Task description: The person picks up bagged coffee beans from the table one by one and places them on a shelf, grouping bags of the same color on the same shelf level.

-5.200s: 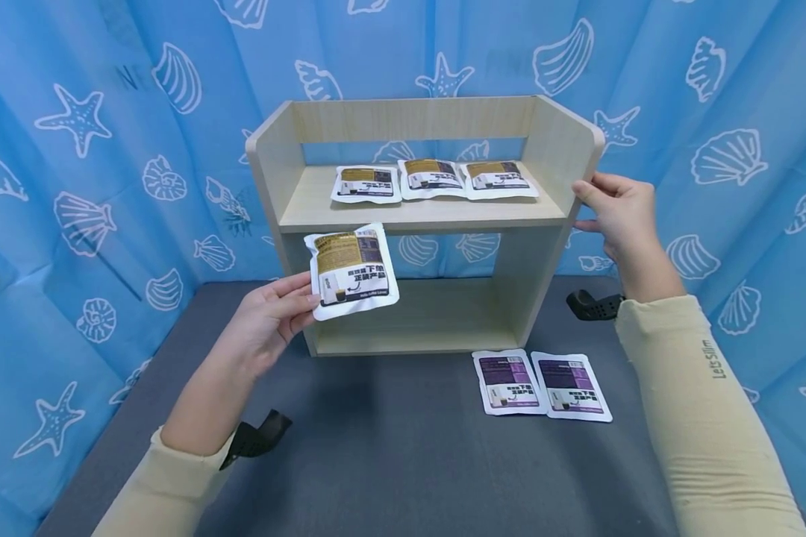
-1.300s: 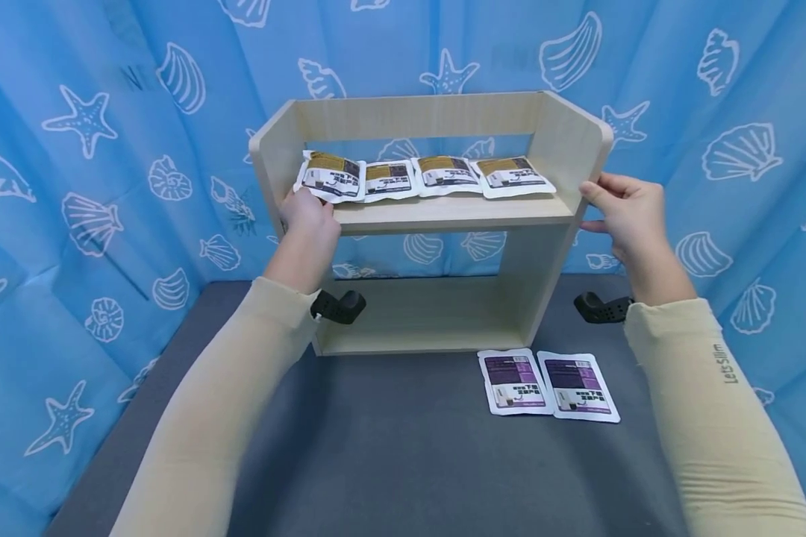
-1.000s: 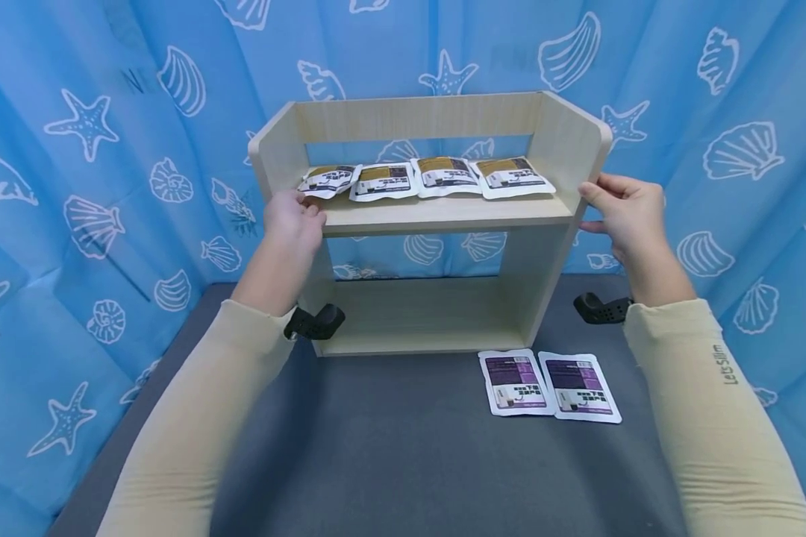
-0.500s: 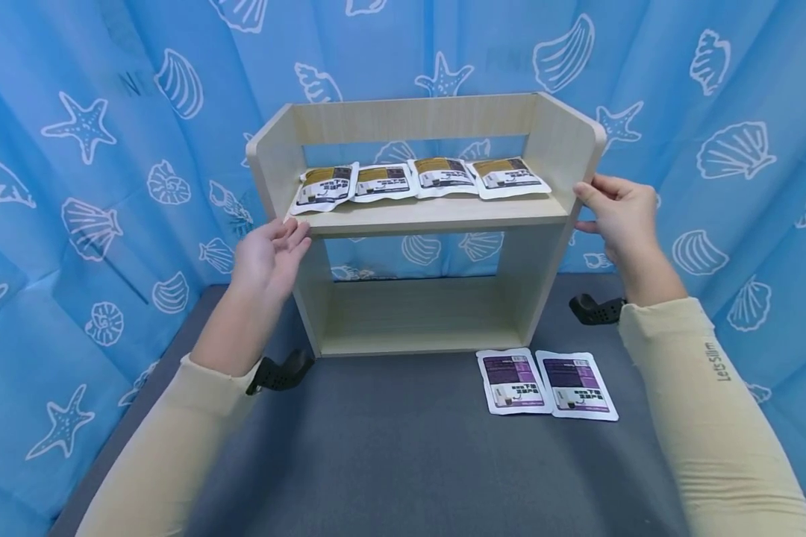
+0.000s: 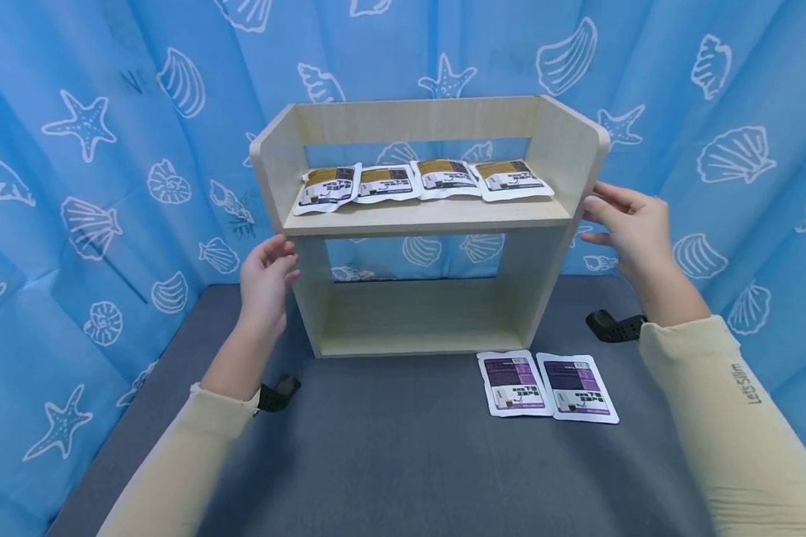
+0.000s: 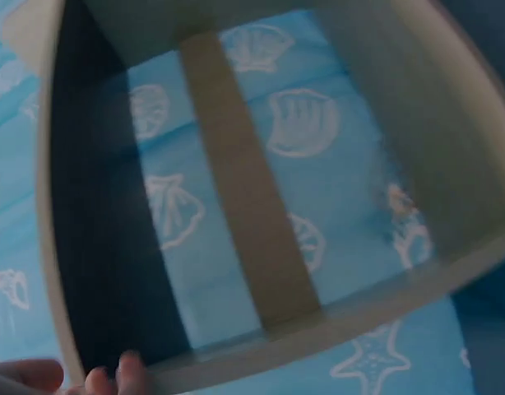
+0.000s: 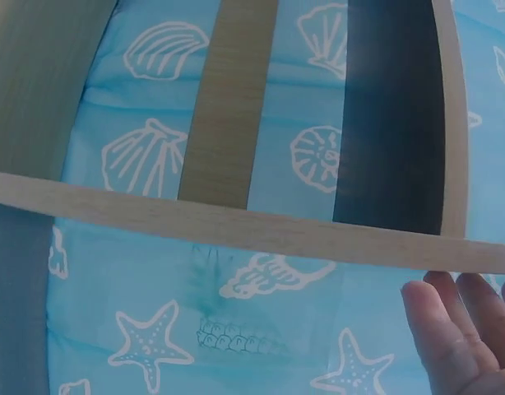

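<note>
A pale wooden two-tier shelf stands on the grey table. On its upper board lies a row of several white-edged pouches with gold and purple labels; the leftmost pouch is slightly turned and reaches near the board's front edge. My left hand is by the left side panel just under the upper board, fingers loosely bent and holding nothing. In the left wrist view its fingertips overlap the panel edge; contact is unclear. My right hand is beside the right panel, fingers loosely extended near its edge, holding nothing.
Two purple-labelled pouches, a left one and a right one, lie side by side on the table before the shelf's right end. A blue shell-patterned curtain hangs behind and at both sides.
My left hand set the gold-labelled pouch at the upper board's left end, straightened it, let go and dropped lower beside the left panel. My right hand has shifted slightly right and down.
</note>
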`<state>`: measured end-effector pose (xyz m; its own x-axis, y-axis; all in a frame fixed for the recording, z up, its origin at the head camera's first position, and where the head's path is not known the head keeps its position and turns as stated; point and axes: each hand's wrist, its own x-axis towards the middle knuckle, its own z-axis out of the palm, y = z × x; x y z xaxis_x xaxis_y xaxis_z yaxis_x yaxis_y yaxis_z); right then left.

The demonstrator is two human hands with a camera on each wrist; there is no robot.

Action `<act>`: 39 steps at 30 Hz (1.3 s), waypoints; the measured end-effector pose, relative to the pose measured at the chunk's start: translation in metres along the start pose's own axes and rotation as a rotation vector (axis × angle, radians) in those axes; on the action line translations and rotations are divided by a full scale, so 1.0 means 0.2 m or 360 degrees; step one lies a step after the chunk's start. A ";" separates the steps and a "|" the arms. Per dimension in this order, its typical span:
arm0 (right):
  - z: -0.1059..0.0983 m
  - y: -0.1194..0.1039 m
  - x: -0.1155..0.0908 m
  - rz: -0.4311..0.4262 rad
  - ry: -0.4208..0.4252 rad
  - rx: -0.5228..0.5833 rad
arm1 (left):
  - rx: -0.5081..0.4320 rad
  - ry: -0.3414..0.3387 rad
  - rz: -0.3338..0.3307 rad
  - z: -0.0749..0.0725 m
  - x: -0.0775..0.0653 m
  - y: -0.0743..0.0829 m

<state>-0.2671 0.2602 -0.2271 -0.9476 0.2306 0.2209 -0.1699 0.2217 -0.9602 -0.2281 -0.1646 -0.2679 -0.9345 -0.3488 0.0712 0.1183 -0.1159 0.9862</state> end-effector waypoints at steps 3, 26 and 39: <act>-0.02 0.01 -0.04 -0.0008 -0.0019 -0.0040 | 0.0054 0.0131 0.0178 -0.01 -0.01 -0.08; -0.18 0.21 -0.27 0.0018 -0.0077 0.0062 | 0.0220 0.0097 0.0365 -0.08 0.10 -0.39; -0.22 0.37 -0.35 0.0162 -0.0147 -0.0057 | 0.0228 0.0149 0.0456 -0.09 0.15 -0.41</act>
<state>-0.2014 0.3019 -0.3070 -0.9807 0.1655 0.1045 -0.0636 0.2355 -0.9698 -0.2599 -0.1826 -0.3501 -0.8343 -0.4331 0.3412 0.3174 0.1288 0.9395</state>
